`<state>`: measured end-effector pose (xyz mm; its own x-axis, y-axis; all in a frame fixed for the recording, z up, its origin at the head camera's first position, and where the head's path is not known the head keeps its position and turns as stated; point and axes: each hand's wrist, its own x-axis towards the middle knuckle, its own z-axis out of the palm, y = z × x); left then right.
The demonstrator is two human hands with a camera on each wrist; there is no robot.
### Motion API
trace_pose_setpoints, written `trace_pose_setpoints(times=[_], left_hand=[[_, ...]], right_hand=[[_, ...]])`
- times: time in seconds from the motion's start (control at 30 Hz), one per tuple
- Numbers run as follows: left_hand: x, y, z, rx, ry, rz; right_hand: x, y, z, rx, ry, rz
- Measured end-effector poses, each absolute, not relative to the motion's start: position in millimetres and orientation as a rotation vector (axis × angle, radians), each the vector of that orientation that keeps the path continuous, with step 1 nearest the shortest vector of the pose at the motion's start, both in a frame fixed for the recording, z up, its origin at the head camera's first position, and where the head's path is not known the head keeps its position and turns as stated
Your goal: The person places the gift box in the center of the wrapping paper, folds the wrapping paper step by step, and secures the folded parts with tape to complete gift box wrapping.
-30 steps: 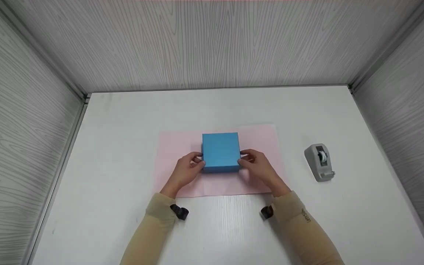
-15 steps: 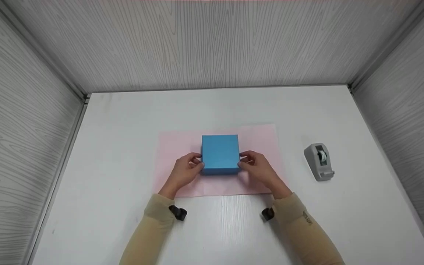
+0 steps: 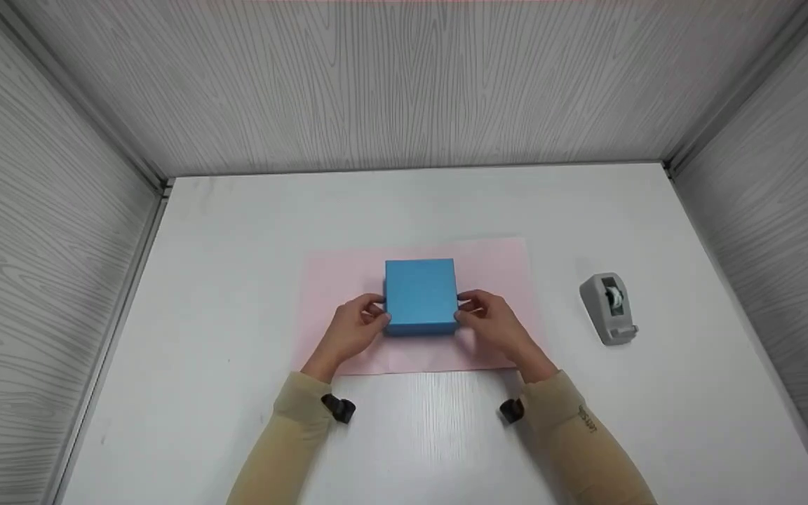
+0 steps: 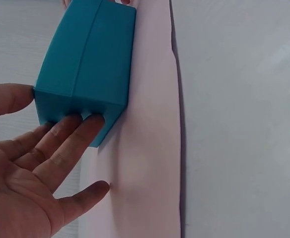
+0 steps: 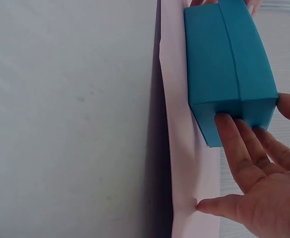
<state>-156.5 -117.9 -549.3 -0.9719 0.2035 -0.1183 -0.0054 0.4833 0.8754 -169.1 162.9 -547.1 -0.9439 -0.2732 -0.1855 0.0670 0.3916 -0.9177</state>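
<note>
A square blue lidded box sits over the pink paper sheet, near its middle. My left hand touches the box's left side with its fingertips, the thumb at an edge. On the opposite side my right hand presses its fingertips to the box in the same way. In the left wrist view the fingers are nearly straight against the end face, and the little finger stands free of it. The right wrist view shows the fingers extended against the other end, the little finger reaching the paper.
To the right, a grey tape dispenser with a roll in it stands on the white table. Wood-grained panels enclose the table at the back and both sides. The paper's near edge lies slightly raised and wavy.
The box has shifted a little toward me, with both hands staying at its sides. Paper and tape dispenser look unmoved.
</note>
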Motion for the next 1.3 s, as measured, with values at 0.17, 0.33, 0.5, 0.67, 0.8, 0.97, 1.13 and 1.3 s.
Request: trace_pose_setpoints(times=[0.17,0.33,0.5,0.67,0.8,0.97,1.13,1.3], left_hand=[[-153.6,-120.8,-548.1,0.190,2.563,1.375],[-144.9,-132.7,-551.3,0.264,2.753,1.040],[-136.5,-144.8,-556.2,0.311,2.839,0.728],[-136.7,-148.4,-559.4,0.284,2.810,0.622],[-141.8,-148.6,-560.7,0.280,2.805,0.619],[-150.3,-148.4,-560.2,0.276,2.806,0.608],[-155.7,-145.4,-559.5,0.276,2.802,0.621],[-157.2,-139.0,-555.2,0.282,2.814,0.775]], right_hand=[[-165.4,168.7,-544.3,-0.213,2.414,-1.450],[-157.8,181.7,-541.0,-0.263,2.591,-1.067],[-151.3,193.3,-543.7,-0.258,2.670,-0.737],[-150.6,199.2,-548.0,-0.270,2.693,-0.665],[-153.3,201.4,-549.7,-0.282,2.699,-0.672],[-160.4,203.8,-550.4,-0.294,2.698,-0.684],[-165.2,203.4,-550.0,-0.296,2.711,-0.713],[-167.9,192.8,-549.2,-0.400,2.712,-0.873]])
